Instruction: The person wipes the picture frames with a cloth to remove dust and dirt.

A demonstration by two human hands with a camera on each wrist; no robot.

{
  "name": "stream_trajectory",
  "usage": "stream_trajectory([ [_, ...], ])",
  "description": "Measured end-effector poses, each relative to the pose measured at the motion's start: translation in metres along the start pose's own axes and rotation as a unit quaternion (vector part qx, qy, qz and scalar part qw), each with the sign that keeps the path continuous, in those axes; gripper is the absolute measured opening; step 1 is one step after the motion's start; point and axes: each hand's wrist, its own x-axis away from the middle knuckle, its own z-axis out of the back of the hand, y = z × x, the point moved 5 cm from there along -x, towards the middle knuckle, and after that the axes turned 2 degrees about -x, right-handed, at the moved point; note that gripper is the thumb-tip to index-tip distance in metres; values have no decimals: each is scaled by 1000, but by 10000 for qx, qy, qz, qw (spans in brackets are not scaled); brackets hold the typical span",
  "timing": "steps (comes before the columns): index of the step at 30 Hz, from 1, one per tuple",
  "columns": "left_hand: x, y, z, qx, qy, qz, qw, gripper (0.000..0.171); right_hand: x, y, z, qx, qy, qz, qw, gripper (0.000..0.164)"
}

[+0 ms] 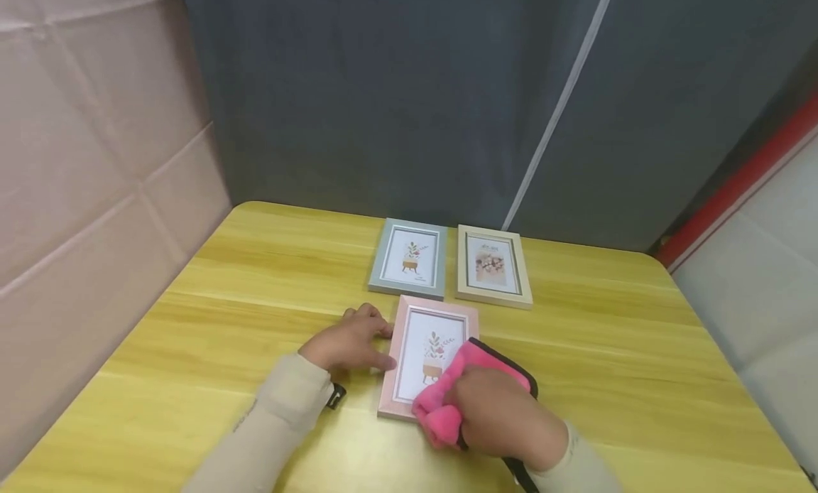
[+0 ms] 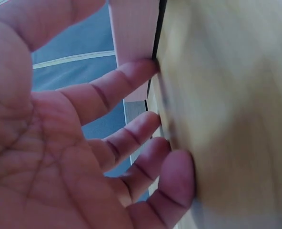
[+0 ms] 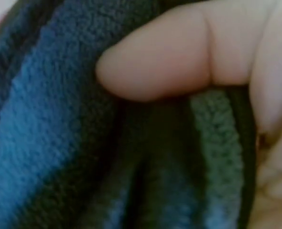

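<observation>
A pink picture frame (image 1: 404, 351) with a potted-plant print lies face up on the table. My left hand (image 1: 353, 338) is at its left side, thumb and index finger touching the edge. In the left wrist view, the other fingertips (image 2: 176, 174) rest on the tabletop, and the palm faces the frame's side. My right hand (image 1: 501, 411) grips a bunched cleaning cloth (image 1: 447, 383), bright pink with black edging, pressed over the frame's lower right part. The cloth's bluish other face (image 3: 41, 114) fills much of the right wrist view, beneath a bent finger.
Behind the pink frame lie a grey-blue picture frame (image 1: 378, 255) and a cream picture frame (image 1: 524, 273), both face up. A dark curtain (image 1: 358, 102) hangs at the back edge of the wood-grain table (image 1: 633, 379). Pale panels stand left and right.
</observation>
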Motion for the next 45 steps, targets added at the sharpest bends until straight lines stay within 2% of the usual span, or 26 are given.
stream_trajectory([
  [4,0,1,-1,1,26,-21,10000,37,-2,-3,2,31,101,356,9993,26],
  [6,1,2,-1,-42,32,-45,10000,36,-4,-7,2,75,255,751,9968,27],
  [9,2,3,-1,-102,11,-106,9999,37,-8,-18,-1,273,621,1555,9855,20],
  [11,3,4,0,-119,-13,-97,9999,38,-10,-25,-6,485,752,1932,9771,27],
  [13,2,4,0,-133,-35,-75,9999,39,-11,-30,-12,633,781,2095,9726,40],
  [16,2,4,1,-124,-65,-17,9999,39,-13,-31,-19,722,609,1926,9767,52],
  [18,2,4,1,-102,-68,-26,9999,39,-13,-30,-18,638,506,1736,9814,52],
  [20,2,5,1,-75,-70,-33,9999,39,-12,-27,-16,535,372,1497,9866,49],
  [25,2,6,0,-36,-38,-65,10000,37,-8,-15,-7,301,166,913,9952,28],
  [28,2,5,1,-27,-27,-52,10000,36,-5,-6,-2,120,80,512,9986,29],
  [32,1,4,0,-41,-36,-40,10000,36,-3,0,1,-19,58,331,9994,30],
  [35,0,4,0,-44,-26,-57,10000,35,-3,0,3,-50,110,527,9985,32],
  [38,-1,4,-1,-41,-21,-101,9999,35,-4,-2,4,-73,201,948,9953,34],
  [43,-1,3,-1,-85,-46,-54,9999,35,-8,-18,-1,9,490,1944,9797,28],
  [45,0,3,-1,-74,-62,-9,10000,36,-9,-25,-6,181,523,2126,9756,34],
])
